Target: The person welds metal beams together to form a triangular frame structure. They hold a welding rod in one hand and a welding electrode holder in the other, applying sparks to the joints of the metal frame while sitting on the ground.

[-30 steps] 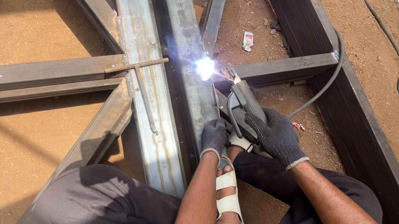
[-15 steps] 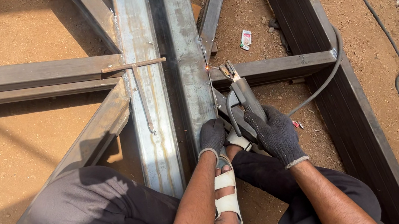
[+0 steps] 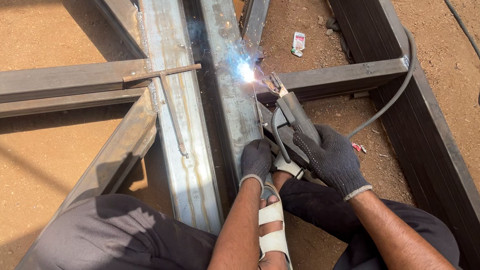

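grey electrode holder (image 3: 296, 116) inside right hand (image 3: 332, 159) grip, tip beyond fingers.

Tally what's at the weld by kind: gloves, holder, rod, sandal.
Dark knit gloves: 2, on left hand and right hand
Electrode holder: 1
Welding rod: 1
White sandal: 1
Total: 5

Hard sunlight falls on a floor of dry reddish-brown dirt (image 3: 35, 180), throwing sharp shadows across it. A dark cable (image 3: 460, 23) snakes over the ground at the right, looping near the edge. A small crumpled white wrapper (image 3: 299, 43) lies on the soil beside scattered pebbles. No walls or windows show; the place is outdoors.
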